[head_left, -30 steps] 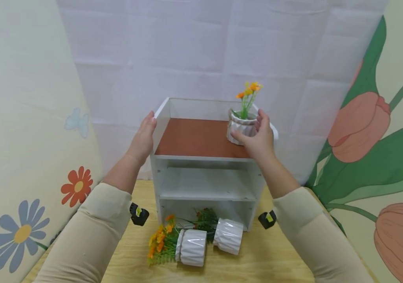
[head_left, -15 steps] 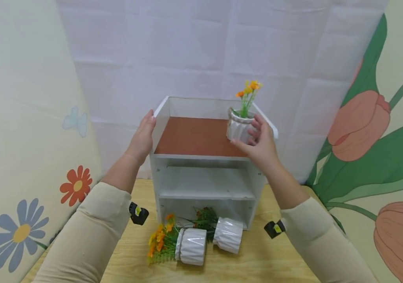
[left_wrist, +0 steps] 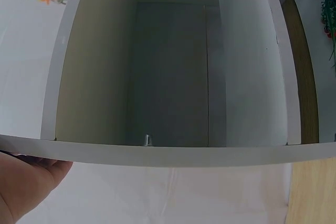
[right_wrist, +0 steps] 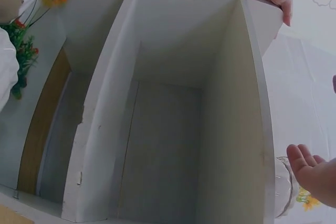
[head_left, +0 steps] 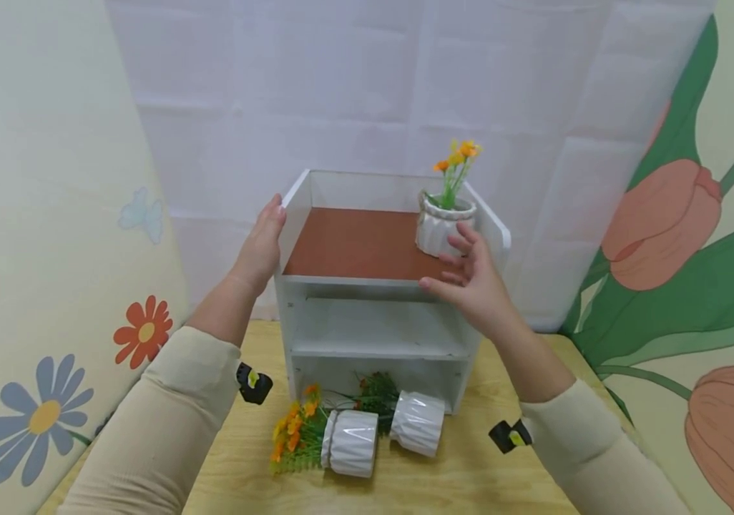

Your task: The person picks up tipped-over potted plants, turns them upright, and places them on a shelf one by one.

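A person's right hand (head_left: 479, 286), fingers spread, is just beside a white flowerpot (head_left: 436, 230) standing upright on the right of a shelf unit (head_left: 376, 325). The left hand (head_left: 256, 254), fingers extended, rests against the unit's left panel (head_left: 296, 218); two tipped pots (head_left: 352, 443) lie on the desk (head_left: 457, 479).

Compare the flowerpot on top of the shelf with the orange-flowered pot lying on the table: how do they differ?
The top pot stands upright on the brown shelf top; the lying pot is on its side on the table. The top pot holds a few thin stems; the lying pot has a fuller, leafier bunch. Both are white and ridged, with orange flowers.
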A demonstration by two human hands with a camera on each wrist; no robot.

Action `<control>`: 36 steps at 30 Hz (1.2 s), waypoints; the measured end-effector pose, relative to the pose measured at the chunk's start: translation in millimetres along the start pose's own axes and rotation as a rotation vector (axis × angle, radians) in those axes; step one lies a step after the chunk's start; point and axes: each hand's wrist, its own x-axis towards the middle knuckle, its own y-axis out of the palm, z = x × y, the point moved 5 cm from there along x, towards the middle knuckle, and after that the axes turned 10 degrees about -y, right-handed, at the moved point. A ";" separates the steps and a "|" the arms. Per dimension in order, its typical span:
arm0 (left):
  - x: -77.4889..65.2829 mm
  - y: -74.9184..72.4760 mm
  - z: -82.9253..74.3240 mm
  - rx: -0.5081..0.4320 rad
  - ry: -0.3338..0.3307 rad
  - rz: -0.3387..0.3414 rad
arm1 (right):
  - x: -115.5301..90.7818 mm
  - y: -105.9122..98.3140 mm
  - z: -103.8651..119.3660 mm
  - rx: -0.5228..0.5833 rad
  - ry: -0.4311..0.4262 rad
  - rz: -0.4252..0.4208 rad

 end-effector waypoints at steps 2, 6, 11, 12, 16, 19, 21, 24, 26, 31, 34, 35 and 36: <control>-0.5 -0.2 -0.5 0.001 0.000 -0.002 | -4.5 1.4 -1.0 0.009 -0.012 0.014; -1.6 -0.2 -1.2 0.003 -0.002 -0.002 | -13.5 4.8 -3.9 0.010 -0.023 0.053; -2.0 -0.2 -3.3 -0.009 0.004 -0.003 | -24.9 9.4 -11.7 -0.009 -0.034 0.105; -2.1 -0.1 -3.9 -0.013 0.006 -0.003 | -27.7 10.3 -14.2 -0.009 -0.032 0.116; -2.3 0.5 -4.7 -0.020 0.006 -0.002 | -39.8 14.1 -25.9 -0.005 -0.013 0.152; -2.3 0.6 -4.0 -0.019 0.003 0.000 | -48.6 16.8 -33.7 -0.008 0.001 0.165; -2.5 0.4 -3.5 -0.016 0.002 -0.001 | -54.3 19.1 -38.0 -0.016 0.009 0.176; -2.2 0.5 -3.0 -0.015 0.001 0.000 | -61.6 22.8 -42.8 -0.020 0.017 0.186; -2.3 0.5 -2.8 -0.011 0.001 -0.002 | -65.7 25.6 -45.0 -0.022 0.019 0.194; -2.3 0.4 -3.0 -0.008 -0.001 -0.005 | -75.3 33.0 -52.0 -0.023 0.037 0.216; -1.8 0.4 -2.9 -0.009 -0.002 -0.003 | -81.8 37.4 -58.3 -0.031 0.049 0.234; -1.7 0.4 -2.9 -0.009 -0.002 -0.003 | -84.1 38.7 -60.6 -0.032 0.055 0.240; -1.6 0.3 -2.9 -0.007 -0.002 -0.004 | -86.5 39.8 -63.3 -0.035 0.062 0.244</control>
